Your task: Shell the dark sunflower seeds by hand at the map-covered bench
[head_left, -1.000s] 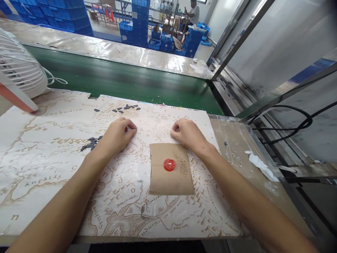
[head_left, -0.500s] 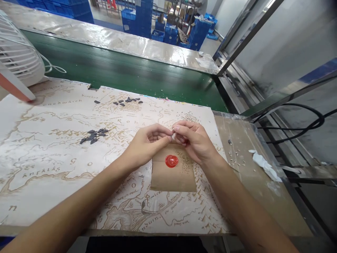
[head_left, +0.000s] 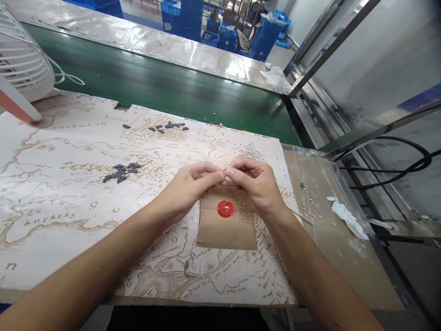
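Near edge: map sheet (head_left: 113,248) in brown print covers most of the desk (head_left: 361,276); both forearms reach in over it. Shiny patch (head_left: 196,266) on the sheet, approx. mid-front, prob. see-through, can't tell what.

Just beyond, cardboard square (head_left: 215,234) lies flat on the map, w/ red round piece (head_left: 225,209) on it, glossy, approx. mid-card, right below the hands & not touched. Small specks (head_left: 244,212) on the card's R side; loose bits or print, can't tell.

Over the card's far edge: L hand (head_left: 193,186) & R hand (head_left: 258,186) meet. Thumb & forefinger of each are together at the tips, the two pairs touching; anything clamped btwn them is too small or hidden to tell.

To the R, on the desk strip beside the map: crumpled white thing (head_left: 346,217), pale crumbs (head_left: 310,207), one small dark chip (head_left: 302,185). Black cables (head_left: 418,170) loop past that.

L of the hands: cluster of flat dark pieces (head_left: 120,172) on the map, some overlapping. Beyond the R hand, scatter of tiny bits (head_left: 253,151). Farther L, loose row of more dark chips (head_left: 168,125), a lone one off to its L.

Far L: white fan (head_left: 25,59) w/ cord. Then green belt (head_left: 155,82), pale ledge (head_left: 138,42), metal frame (head_left: 330,57) to the R, stacked blue crates (head_left: 191,20) in bkgd.
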The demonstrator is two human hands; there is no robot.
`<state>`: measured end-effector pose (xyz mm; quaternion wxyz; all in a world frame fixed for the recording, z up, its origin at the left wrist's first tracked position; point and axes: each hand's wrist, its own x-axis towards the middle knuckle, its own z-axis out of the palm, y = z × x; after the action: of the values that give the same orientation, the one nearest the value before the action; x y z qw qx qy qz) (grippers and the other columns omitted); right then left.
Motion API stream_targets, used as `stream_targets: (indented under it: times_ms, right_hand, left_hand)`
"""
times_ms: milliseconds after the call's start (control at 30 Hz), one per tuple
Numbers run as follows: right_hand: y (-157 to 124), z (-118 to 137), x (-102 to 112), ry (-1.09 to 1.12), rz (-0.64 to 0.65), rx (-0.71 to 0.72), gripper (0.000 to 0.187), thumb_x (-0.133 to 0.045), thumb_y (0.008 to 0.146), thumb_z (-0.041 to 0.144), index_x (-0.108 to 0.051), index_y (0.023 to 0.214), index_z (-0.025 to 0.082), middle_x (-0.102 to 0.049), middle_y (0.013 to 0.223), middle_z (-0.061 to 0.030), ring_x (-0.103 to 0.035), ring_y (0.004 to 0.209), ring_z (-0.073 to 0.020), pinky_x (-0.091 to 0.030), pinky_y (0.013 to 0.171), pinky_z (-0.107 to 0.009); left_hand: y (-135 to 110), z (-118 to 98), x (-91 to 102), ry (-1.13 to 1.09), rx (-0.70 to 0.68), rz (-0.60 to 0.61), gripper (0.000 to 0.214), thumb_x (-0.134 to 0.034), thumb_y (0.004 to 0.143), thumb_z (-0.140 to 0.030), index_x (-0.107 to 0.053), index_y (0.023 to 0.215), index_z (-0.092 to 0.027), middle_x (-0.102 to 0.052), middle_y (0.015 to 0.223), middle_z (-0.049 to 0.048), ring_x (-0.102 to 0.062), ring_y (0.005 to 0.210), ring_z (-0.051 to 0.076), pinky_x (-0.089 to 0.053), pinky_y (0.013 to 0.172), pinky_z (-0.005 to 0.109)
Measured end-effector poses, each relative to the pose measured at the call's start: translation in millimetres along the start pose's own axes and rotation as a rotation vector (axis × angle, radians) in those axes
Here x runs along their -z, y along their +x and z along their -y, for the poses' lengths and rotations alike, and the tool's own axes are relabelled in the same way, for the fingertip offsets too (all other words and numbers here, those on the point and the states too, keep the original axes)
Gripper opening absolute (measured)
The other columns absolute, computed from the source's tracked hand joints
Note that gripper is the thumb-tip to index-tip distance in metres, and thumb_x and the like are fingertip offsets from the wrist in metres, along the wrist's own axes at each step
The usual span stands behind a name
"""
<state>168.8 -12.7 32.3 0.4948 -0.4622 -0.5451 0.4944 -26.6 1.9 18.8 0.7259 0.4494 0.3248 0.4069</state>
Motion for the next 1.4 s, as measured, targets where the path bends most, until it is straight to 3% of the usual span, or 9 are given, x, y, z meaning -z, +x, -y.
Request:
stream_targets:
  times_ms: [267, 467, 633, 767, 967, 1400]
  right_hand:
    - [-4, 3, 4, -0.275, -0.031, 0.142, 0.005, -0.088, 0.093, 0.029, -0.088, 0.088, 0.028, -0.079, 0.089, -0.0012, -0.067, 0.078, -0.0186, -0.048, 0.07, -0.037]
    - [-9, -1, 7, -0.217, -0.018, 0.133, 0.008, -0.09, 0.092, 0.03, -0.086, 0.086, 0.026, -0.078, 0.088, -0.0016, -0.069, 0.08, -0.0186, -0.053, 0.074, -0.037]
    - [-13, 0, 14, -0.195, -0.035, 0.145, 0.008, -0.088, 0.094, 0.027, -0.083, 0.088, 0.025, -0.075, 0.087, -0.0011, -0.068, 0.078, -0.0173, -0.054, 0.071, -0.035]
    - [-27, 10, 27, -0.405, 0.088, 0.187, 0.006, -0.084, 0.099, 0.022, -0.084, 0.093, 0.024, -0.074, 0.091, -0.0023, -0.064, 0.078, -0.0165, -0.048, 0.066, -0.033]
    - [-51, 20, 29, -0.595, 0.284, 0.176, 0.011, -0.076, 0.101, 0.014, -0.082, 0.096, 0.022, -0.065, 0.083, 0.0008, -0.054, 0.065, -0.0117, -0.043, 0.059, -0.031]
    - [-56, 19, 26, -0.732, 0.326, 0.277, 0.015, -0.071, 0.103, 0.009, -0.078, 0.096, 0.02, -0.067, 0.088, -0.0007, -0.059, 0.071, -0.0132, -0.046, 0.067, -0.031]
  left_hand:
    - [2, 4, 4.9, 0.044, 0.012, -0.004, 0.025, -0.097, 0.084, -0.042, -0.085, 0.086, -0.02, -0.082, 0.091, 0.0038, -0.071, 0.088, 0.018, -0.051, 0.087, 0.034]
    - [-2, 0, 2.4, 0.096, 0.052, 0.041, 0.029, -0.096, 0.087, -0.045, -0.085, 0.09, -0.019, -0.081, 0.089, 0.003, -0.068, 0.082, 0.016, -0.05, 0.081, 0.031]
    - [-2, -2, 6.2, 0.144, 0.035, 0.059, 0.03, -0.097, 0.088, -0.043, -0.086, 0.102, -0.018, -0.084, 0.099, 0.0039, -0.072, 0.092, 0.017, -0.053, 0.089, 0.032]
    - [0, -1, 10.8, 0.19, 0.033, -0.014, 0.028, -0.096, 0.089, -0.038, -0.087, 0.108, -0.019, -0.086, 0.104, 0.0052, -0.076, 0.1, 0.02, -0.054, 0.095, 0.034]
    - [-1, 1, 9.8, 0.2, 0.026, -0.019, 0.024, -0.093, 0.09, -0.035, -0.089, 0.108, -0.02, -0.088, 0.112, 0.0058, -0.077, 0.106, 0.021, -0.055, 0.102, 0.037]
    - [1, 5, 10.6, 0.201, 0.038, -0.018, 0.022, -0.094, 0.088, -0.034, -0.089, 0.105, -0.021, -0.089, 0.11, 0.0062, -0.078, 0.108, 0.024, -0.055, 0.108, 0.042]
